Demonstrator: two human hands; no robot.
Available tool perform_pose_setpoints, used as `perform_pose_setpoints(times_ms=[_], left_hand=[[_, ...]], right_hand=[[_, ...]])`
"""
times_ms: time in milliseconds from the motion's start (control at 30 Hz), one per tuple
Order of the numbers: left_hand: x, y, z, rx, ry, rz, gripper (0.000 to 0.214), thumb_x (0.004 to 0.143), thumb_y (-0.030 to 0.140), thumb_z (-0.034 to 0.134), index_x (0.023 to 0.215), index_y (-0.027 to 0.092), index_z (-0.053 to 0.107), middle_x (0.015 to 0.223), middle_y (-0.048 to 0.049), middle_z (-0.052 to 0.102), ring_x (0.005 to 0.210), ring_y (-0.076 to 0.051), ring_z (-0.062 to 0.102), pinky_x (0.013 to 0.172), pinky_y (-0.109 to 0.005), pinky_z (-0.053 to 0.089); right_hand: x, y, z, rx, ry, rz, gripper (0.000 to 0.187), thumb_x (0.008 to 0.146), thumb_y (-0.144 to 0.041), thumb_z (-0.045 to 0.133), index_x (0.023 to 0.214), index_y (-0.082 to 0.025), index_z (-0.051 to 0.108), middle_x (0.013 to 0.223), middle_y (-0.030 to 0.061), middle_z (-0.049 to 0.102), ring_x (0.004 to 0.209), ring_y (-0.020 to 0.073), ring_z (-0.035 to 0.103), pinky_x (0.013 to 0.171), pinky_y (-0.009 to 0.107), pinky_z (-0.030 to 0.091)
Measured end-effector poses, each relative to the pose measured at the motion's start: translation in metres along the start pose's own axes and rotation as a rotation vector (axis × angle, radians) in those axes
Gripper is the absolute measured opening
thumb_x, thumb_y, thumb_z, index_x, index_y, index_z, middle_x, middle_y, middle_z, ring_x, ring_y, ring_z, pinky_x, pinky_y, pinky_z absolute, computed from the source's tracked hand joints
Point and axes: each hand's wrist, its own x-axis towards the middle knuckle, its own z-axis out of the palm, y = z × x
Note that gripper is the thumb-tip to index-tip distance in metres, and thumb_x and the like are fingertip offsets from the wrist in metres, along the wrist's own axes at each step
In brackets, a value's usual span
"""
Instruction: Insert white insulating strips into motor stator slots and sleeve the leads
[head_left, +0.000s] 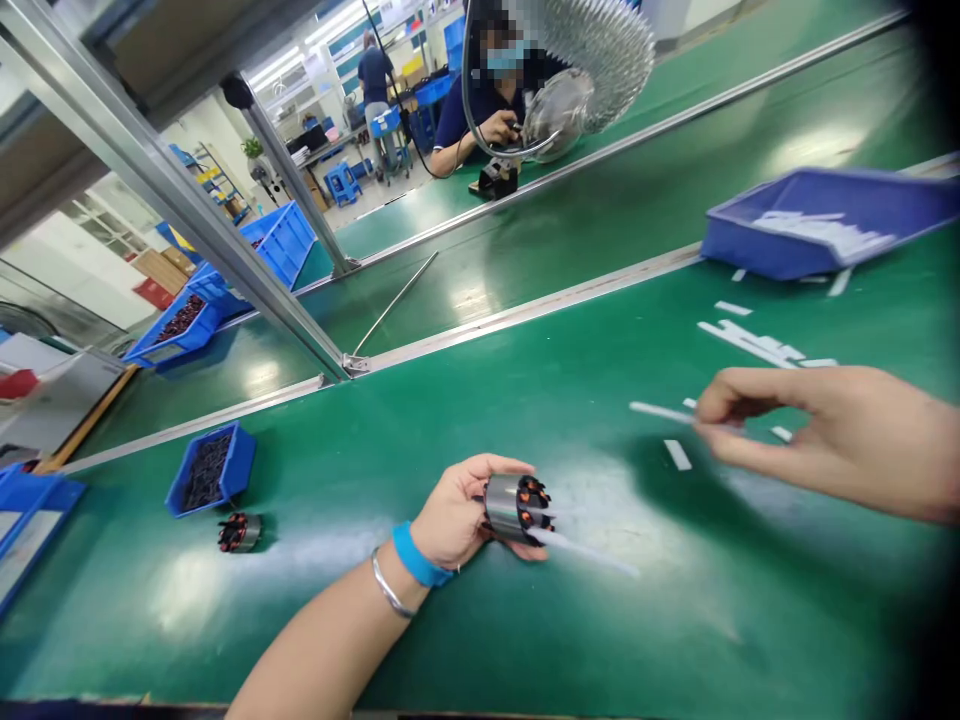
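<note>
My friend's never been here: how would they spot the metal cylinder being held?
Over the green tabletop, find the left hand with the blue wristband. It grips a grey metal cylinder with a black-and-orange end. Unlike the similar cylinder beside the small blue bin, it has a white strip sticking out.

The cylindrical metal core is grey, black and orange, and the thin flat strip at its end is white.

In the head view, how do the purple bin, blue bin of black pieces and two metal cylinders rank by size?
1. Purple bin
2. Blue bin
3. Unsure: the held cylinder looks larger than the tabletop cylinder, but may just be nearer.
</note>
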Motion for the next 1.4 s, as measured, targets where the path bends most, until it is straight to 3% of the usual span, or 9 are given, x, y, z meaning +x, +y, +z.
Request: perform_pose_setpoints(times_ms=[33,133,233,467,767,967,1100,1267,1400], left_hand=[[0.0,-0.001,0.0,-0.002,-0.008,0.003,0.043,0.055,0.015,0.082,0.096,0.013,0.068,0.078,-0.0056,0.072,0.063,-0.02,0.071,0.051,-0.028,0.059],[0.001,-0.003,-0.002,0.03,-0.016,0.004,0.044,0.056,0.015,0.081,0.098,0.013,0.069,0.077,-0.0062,0.073,0.062,-0.021,0.071,0.052,-0.028,0.058],[0.002,-0.003,-0.004,0.029,-0.008,-0.013,0.043,0.059,0.017,0.073,0.102,0.012,0.07,0.075,-0.0073,0.073,0.058,-0.021,0.071,0.051,-0.028,0.057],[0.003,-0.003,-0.004,-0.05,-0.019,-0.039,0.056,0.054,0.013,0.06,0.11,0.01,0.07,0.088,-0.012,0.074,0.07,-0.027,0.074,0.063,-0.032,0.058],[0.001,-0.013,0.006,0.113,0.118,0.022,0.064,0.059,0.017,0.076,0.122,0.01,0.065,0.089,-0.01,0.073,0.064,-0.018,0.071,0.06,-0.027,0.056],[-0.001,-0.016,0.006,0.321,0.238,0.142,0.03,0.067,0.021,0.072,0.095,0.008,0.071,0.067,-0.0041,0.068,0.053,-0.011,0.062,0.05,-0.02,0.049],[-0.002,-0.012,0.006,0.346,0.254,0.204,0.014,0.066,0.017,0.073,0.077,0.01,0.071,0.065,-0.003,0.068,0.056,-0.01,0.062,0.052,-0.018,0.047],[0.002,-0.004,0.001,0.125,0.134,0.03,0.047,0.055,0.032,0.088,0.093,0.008,0.075,0.069,-0.0058,0.071,0.056,-0.013,0.066,0.054,-0.023,0.054],[0.005,0.004,-0.006,0.036,0.048,-0.088,0.062,0.04,0.046,0.094,0.084,0.007,0.076,0.064,-0.0067,0.071,0.054,-0.017,0.068,0.052,-0.026,0.057]], right_hand=[[-0.001,-0.02,0.002,0.139,-0.082,-0.094,0.012,0.074,-0.032,0.063,0.063,-0.027,0.063,0.063,0.0021,0.063,0.058,0.0186,0.057,0.059,0.033,0.042],[0.0,-0.076,0.013,0.365,-0.322,-0.142,0.023,0.081,-0.037,0.062,0.062,-0.025,0.063,0.06,0.001,0.063,0.055,0.016,0.055,0.056,0.03,0.043],[0.004,-0.099,0.024,0.422,-0.42,-0.108,0.028,0.083,-0.043,0.062,0.063,-0.024,0.066,0.062,0.0017,0.064,0.057,0.0161,0.056,0.057,0.029,0.044],[0.002,-0.081,0.05,0.46,-0.246,0.016,0.03,0.079,-0.05,0.062,0.063,-0.025,0.067,0.063,0.0033,0.064,0.057,0.0178,0.057,0.058,0.031,0.047],[-0.007,-0.073,0.082,0.466,-0.174,0.163,0.016,0.068,-0.035,0.06,0.056,-0.024,0.061,0.052,-0.0007,0.06,0.05,0.015,0.052,0.052,0.028,0.045],[-0.007,-0.078,0.084,0.535,-0.285,0.25,0.019,0.066,-0.04,0.066,0.059,-0.023,0.061,0.055,0.0005,0.062,0.052,0.0159,0.055,0.051,0.028,0.045],[-0.003,-0.08,0.084,0.655,-0.346,0.222,0.036,0.066,-0.057,0.073,0.061,-0.022,0.066,0.072,0.0056,0.068,0.062,0.0191,0.061,0.055,0.029,0.05],[0.003,-0.08,0.077,0.688,-0.371,0.213,0.049,0.065,-0.069,0.072,0.056,-0.021,0.065,0.07,0.0074,0.068,0.06,0.0193,0.061,0.056,0.03,0.051],[0.001,-0.075,0.075,0.759,-0.412,0.207,0.043,0.07,-0.059,0.075,0.055,-0.021,0.061,0.07,0.0056,0.065,0.06,0.0173,0.059,0.055,0.028,0.049]])
